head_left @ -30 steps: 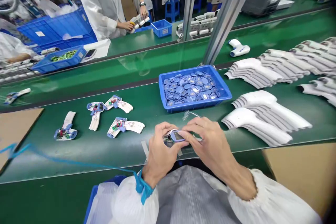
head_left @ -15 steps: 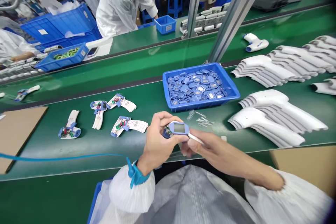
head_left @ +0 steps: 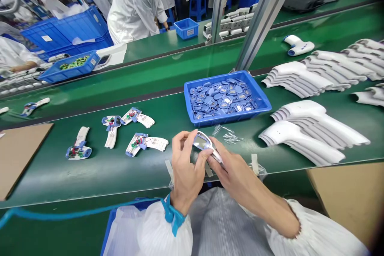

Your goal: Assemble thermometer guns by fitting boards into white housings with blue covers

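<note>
Head view: workshop, green surface (head_left: 105,176) across frame, co-worker in white coat (head_left: 132,8) bent over at upper left. Device (head_left: 207,143) with screen (head_left: 201,141) in both hands, just below frame centre. Left hand (head_left: 188,164): grip pinching device's left side. Right hand (head_left: 231,168): grip closed on white lower-right part. Best to brace white part firmly, press rim evenly, spare screen from smudges. Device's underside and most of right fingertips hidden; screen detail lost in glare; shells (head_left: 373,97) at right cut off.
</note>
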`<state>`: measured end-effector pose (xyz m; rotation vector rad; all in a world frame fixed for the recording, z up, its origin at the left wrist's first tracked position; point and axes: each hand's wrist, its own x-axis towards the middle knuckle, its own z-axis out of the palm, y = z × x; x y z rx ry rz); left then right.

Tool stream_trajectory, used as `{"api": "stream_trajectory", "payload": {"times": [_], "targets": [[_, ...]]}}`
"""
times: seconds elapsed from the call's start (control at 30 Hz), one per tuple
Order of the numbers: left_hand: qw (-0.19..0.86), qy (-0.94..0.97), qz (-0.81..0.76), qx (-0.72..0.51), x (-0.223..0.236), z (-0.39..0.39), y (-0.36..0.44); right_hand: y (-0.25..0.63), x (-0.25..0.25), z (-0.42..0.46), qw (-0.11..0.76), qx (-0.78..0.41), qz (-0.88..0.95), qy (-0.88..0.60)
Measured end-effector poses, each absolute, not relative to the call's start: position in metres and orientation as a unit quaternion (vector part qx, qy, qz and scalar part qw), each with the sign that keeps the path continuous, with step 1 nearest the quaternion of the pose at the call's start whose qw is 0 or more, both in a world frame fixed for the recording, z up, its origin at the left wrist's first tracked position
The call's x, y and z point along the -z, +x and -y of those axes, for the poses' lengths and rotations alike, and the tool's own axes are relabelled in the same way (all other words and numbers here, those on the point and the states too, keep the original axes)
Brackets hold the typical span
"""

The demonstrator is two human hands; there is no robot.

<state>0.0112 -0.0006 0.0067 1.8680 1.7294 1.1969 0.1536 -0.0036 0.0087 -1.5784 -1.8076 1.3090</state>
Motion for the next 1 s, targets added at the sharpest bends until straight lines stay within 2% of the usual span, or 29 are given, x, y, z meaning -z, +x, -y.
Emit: {"api": "stream_trajectory", "payload": {"times": [0.23, 0.53, 0.67, 0.77, 1.0], "targets": [[0.265, 0.549, -0.608, -0.509, 0.003, 0.006, 0.005, 0.152, -0.019, 0.007, 0.229, -0.513, 0.618, -0.55], [0.205, 0.615, -0.616, -0.447, 0.001, 0.009, -0.001, 0.142, -0.025, 0.01, 0.189, -0.432, 0.676, -0.566], [0.153, 0.664, -0.597, -0.423, 0.0, 0.008, 0.001, 0.135, -0.014, 0.015, 0.197, -0.345, 0.707, -0.586], [0.151, 0.676, -0.589, -0.417, -0.001, 0.005, 0.002, 0.133, -0.006, 0.017, 0.195, -0.293, 0.72, -0.599], [0.143, 0.671, -0.589, -0.428, 0.002, 0.003, -0.002, 0.135, -0.006, 0.011, 0.207, -0.325, 0.713, -0.586]]}}
